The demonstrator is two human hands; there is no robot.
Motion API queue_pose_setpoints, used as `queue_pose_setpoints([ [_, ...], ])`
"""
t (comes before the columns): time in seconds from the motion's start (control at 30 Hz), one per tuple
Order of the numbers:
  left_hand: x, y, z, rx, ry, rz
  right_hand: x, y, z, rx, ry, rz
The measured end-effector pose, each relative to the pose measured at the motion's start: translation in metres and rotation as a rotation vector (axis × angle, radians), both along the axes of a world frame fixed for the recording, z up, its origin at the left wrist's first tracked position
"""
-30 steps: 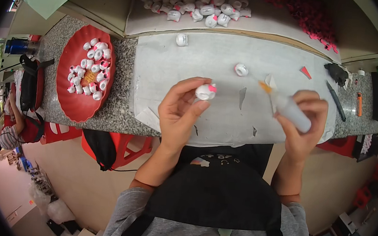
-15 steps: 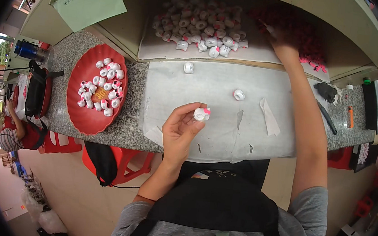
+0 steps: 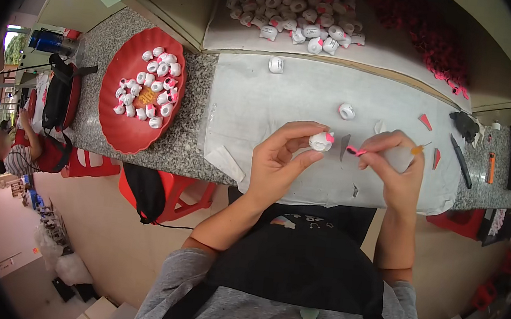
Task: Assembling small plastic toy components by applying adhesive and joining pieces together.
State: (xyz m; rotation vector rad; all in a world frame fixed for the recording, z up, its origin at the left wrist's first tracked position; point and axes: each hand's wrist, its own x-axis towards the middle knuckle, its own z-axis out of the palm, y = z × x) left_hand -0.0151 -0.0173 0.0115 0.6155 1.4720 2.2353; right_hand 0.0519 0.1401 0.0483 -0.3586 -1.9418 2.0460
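Note:
My left hand (image 3: 278,162) pinches a small white rounded toy part (image 3: 319,142) with a pink patch on its upper right, between thumb and fingertips above the paper-covered worktop. Just to its right, my right hand (image 3: 400,173) grips a tiny pink piece (image 3: 353,151) with a dark spot, pointing toward the white part but apart from it. An amber nozzle (image 3: 417,150) with a thin needle sticks out beside the right hand's fingers; the rest of that tool is mostly hidden. Two loose white parts, one nearer (image 3: 347,111) and one farther (image 3: 275,65), lie on the paper.
A red scalloped dish (image 3: 112,118) with several white-and-pink parts stands at the left. On the back shelf lie a heap of white parts (image 3: 298,7) and a pile of pink pieces (image 3: 436,41). A dark pen-like tool (image 3: 461,161) and an orange lighter-like object (image 3: 491,167) lie right.
My right hand has come back from the pink pile on the shelf to beside my left hand, with a pink piece. The left hand still holds the white part. The view has shifted.

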Motion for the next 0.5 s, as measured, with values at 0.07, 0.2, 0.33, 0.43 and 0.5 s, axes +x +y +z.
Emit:
queue_pose_setpoints([
  [0.07, 0.002, 0.002, 0.0, -0.043, 0.058, 0.006, 0.006, -0.013, -0.007, -0.153, 0.035, 0.047],
  [0.2, 0.006, 0.002, 0.002, -0.175, 0.219, 0.029, 0.009, -0.02, -0.011, -0.22, 0.042, 0.038],
  [0.33, 0.004, -0.001, -0.001, -0.26, 0.432, -0.052, 0.009, -0.02, -0.016, -0.187, 0.004, 0.052],
  [0.43, 0.004, 0.0, 0.0, -0.248, 0.467, -0.078, 0.012, -0.02, -0.022, -0.146, 0.007, 0.03],
  [0.5, 0.007, 0.001, 0.0, -0.149, 0.291, -0.08, 0.014, -0.022, -0.025, -0.104, 0.015, 0.023],
])
